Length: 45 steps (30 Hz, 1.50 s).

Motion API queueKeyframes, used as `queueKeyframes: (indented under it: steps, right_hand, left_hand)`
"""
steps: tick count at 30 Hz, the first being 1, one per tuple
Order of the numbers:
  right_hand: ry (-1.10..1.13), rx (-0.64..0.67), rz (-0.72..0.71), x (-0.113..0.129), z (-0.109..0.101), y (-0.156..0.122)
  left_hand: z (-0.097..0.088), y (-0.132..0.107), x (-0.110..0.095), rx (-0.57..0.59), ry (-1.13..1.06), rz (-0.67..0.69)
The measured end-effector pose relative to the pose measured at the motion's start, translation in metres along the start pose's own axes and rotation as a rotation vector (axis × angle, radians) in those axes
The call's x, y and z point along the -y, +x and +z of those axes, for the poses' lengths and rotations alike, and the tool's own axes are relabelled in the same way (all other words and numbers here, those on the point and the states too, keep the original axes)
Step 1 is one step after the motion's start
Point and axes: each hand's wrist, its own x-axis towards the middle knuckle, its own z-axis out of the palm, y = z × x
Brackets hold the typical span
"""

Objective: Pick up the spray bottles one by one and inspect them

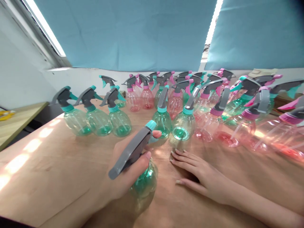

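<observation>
My left hand (129, 175) is closed around the neck of a clear green spray bottle (146, 183), just under its grey head with a turquoise nozzle. That bottle is close to me over the wooden table (71, 164), its nozzle pointing away; whether its base touches the wood I cannot tell. My right hand (201, 174) lies on the tabletop to the right of it, palm down with fingers stretched out, holding nothing. Nearest beyond my hands are two green spray bottles, one on the left (162, 122) and one on the right (184, 125).
Three green spray bottles (120, 122) stand in a row at the left. Pink spray bottles (229, 133) line the right side, with several more pink and green ones behind. Blue blinds (130, 34) hang at the back. Another wooden surface (21, 120) is at far left.
</observation>
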Motion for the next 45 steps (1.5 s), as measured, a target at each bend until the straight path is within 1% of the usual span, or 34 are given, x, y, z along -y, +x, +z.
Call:
queueKeyframes:
  steps: [3,9,15,27,30,33,35,40,45]
  right_hand:
    - [0.01,0.002,0.01,0.0,0.001,-0.001]
    - [0.01,0.008,0.014,-0.002,0.001,-0.001]
    - [0.034,-0.006,-0.003,-0.002,0.0,-0.001]
    - [0.068,-0.049,-0.009,-0.001,0.002,-0.002]
    - [0.066,-0.046,-0.007,-0.001,0.002,-0.001]
    - [0.064,-0.043,-0.009,-0.001,0.001,-0.001]
    - [0.058,-0.036,-0.012,-0.001,0.001,-0.001]
    - [0.079,-0.043,-0.018,-0.001,0.0,0.0]
    - [0.072,-0.037,-0.019,-0.001,0.0,-0.001]
  left_hand:
    - [0.0,0.001,-0.002,0.026,0.016,0.016]
    - [-0.001,0.002,-0.002,0.027,0.013,0.049]
    - [-0.002,0.0,-0.001,0.037,0.025,-0.003]
    - [0.001,-0.001,-0.008,0.0,0.038,-0.012]
    - [0.0,-0.002,-0.009,0.013,0.041,-0.03]
    - [-0.003,-0.003,-0.006,0.026,0.067,-0.055]
    - [-0.005,-0.002,-0.002,0.028,0.06,-0.036]
    - [-0.009,0.0,0.006,0.114,0.006,0.0]
    - [-0.006,0.002,0.009,0.067,-0.005,-0.014]
